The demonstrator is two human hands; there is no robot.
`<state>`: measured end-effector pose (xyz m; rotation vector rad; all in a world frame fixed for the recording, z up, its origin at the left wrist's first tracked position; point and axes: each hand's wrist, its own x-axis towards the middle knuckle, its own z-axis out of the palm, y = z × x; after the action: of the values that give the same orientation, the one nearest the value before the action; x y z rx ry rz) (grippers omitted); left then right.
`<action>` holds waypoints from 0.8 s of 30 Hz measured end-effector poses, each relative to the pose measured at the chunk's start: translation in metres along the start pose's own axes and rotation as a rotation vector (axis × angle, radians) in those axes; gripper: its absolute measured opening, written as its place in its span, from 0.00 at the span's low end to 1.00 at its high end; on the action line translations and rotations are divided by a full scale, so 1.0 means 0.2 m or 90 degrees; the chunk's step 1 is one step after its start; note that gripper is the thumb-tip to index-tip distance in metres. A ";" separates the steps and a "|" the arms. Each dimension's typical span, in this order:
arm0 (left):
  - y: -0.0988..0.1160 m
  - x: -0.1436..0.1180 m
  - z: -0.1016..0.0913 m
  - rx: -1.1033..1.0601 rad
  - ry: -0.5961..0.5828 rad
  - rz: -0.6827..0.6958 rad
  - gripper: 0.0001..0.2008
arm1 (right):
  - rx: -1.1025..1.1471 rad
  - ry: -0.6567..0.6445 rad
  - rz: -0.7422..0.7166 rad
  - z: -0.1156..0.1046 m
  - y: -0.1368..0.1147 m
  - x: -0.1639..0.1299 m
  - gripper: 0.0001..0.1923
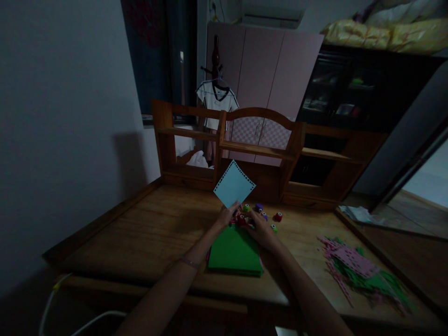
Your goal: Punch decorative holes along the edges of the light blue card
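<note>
A light blue sheet of paper point(234, 184) is tilted up so that it looks like a diamond. Small cut-outs run along its two upper edges and round the right corner. My left hand point(229, 215) pinches the sheet near its lowest corner. My right hand point(262, 229) is closed around a small red paper punch point(241, 218), close to the left fingers; its fingertips are partly hidden. Below both hands lies a stack of green paper point(235, 252), with a little pink showing at its sides.
Several small punches stand beyond my right hand, among them a purple punch point(259, 206) and a red punch point(278, 216). Pink and green punched paper strips point(364, 268) lie heaped on the right of the wooden desk point(140, 233). A wooden shelf point(257, 149) borders the back.
</note>
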<state>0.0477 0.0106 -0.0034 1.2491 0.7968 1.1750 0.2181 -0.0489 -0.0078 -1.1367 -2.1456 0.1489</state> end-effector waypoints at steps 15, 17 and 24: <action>0.02 -0.01 0.00 0.001 -0.018 0.014 0.20 | -0.015 -0.014 -0.034 -0.05 -0.10 0.00 0.14; 0.02 -0.01 0.00 -0.001 -0.018 0.022 0.20 | -0.006 -0.006 -0.033 -0.04 -0.10 0.00 0.11; 0.02 -0.02 0.00 0.007 -0.021 0.027 0.20 | -0.003 -0.005 -0.010 -0.02 -0.06 0.00 0.10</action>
<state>0.0465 0.0072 -0.0003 1.2964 0.7563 1.1820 0.2133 -0.0576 -0.0003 -1.1236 -2.1629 0.1416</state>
